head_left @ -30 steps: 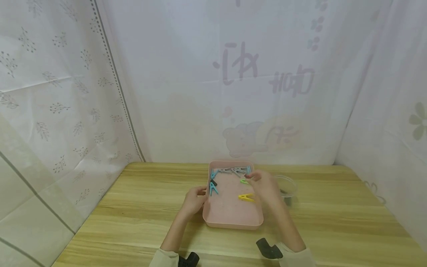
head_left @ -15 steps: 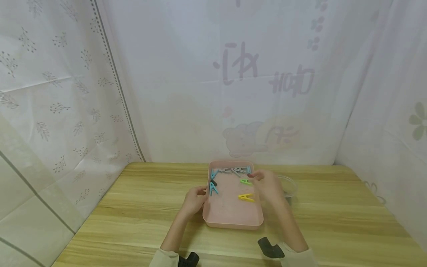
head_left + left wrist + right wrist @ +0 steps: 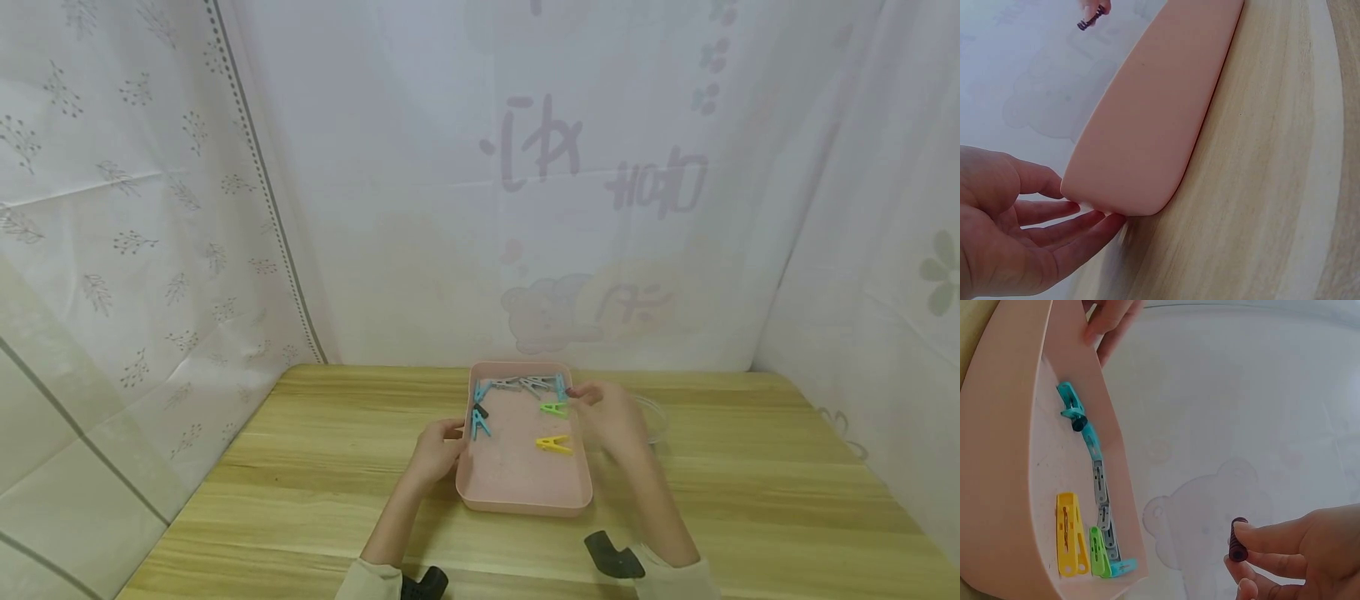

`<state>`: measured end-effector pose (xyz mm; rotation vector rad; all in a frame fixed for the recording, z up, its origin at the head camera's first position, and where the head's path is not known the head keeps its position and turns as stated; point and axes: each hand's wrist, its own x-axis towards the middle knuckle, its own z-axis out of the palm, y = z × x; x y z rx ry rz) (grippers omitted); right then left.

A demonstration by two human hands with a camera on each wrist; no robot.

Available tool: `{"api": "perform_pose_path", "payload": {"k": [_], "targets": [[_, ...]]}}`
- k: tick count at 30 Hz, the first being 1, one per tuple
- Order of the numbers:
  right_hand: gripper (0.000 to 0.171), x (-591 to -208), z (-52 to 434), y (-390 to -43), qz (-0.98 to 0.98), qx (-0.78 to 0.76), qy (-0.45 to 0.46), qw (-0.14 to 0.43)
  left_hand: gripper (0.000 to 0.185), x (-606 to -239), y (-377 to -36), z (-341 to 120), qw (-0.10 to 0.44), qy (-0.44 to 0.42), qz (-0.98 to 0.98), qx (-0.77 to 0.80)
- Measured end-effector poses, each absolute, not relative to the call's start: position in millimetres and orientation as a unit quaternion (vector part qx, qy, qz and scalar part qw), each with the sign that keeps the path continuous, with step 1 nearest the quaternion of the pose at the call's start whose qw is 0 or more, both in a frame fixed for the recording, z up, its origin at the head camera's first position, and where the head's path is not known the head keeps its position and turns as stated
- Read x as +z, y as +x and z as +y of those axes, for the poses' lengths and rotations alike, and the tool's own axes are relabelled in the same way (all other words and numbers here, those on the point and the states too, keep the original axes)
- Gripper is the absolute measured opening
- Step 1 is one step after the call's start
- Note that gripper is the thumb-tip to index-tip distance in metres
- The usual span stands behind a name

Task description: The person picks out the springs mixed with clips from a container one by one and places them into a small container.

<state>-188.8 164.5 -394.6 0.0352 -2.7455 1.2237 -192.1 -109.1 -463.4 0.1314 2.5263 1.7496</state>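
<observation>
Fingers of the right hand [image 3: 611,414] pinch a small dark peg [image 3: 1238,547], held up just past the far right corner of the pink tray [image 3: 525,492]. Inside the tray lie a yellow peg [image 3: 553,444] and a green peg [image 3: 553,408] near the right wall, 2 grey pegs [image 3: 517,384] along the far wall, and blue pegs [image 3: 480,423] by the left wall. The left hand [image 3: 435,450] is loosely open, fingertips [image 3: 1110,220] touching the tray's left wall. The tray sits near the far edge of the table [image 3: 300,467]. A clear bowl [image 3: 651,417] stands just right of the tray.
</observation>
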Motion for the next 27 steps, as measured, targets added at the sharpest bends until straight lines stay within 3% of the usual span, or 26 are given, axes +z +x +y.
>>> {"api": "perform_pose_path", "payload": {"k": [27], "targets": [[0.031,-393.8,184.2,-191.7,-0.922,0.382,-0.019,0.056,0.042,-462.3,-191.7,-109.3,0.034,0.042,0.815,0.577]]}}
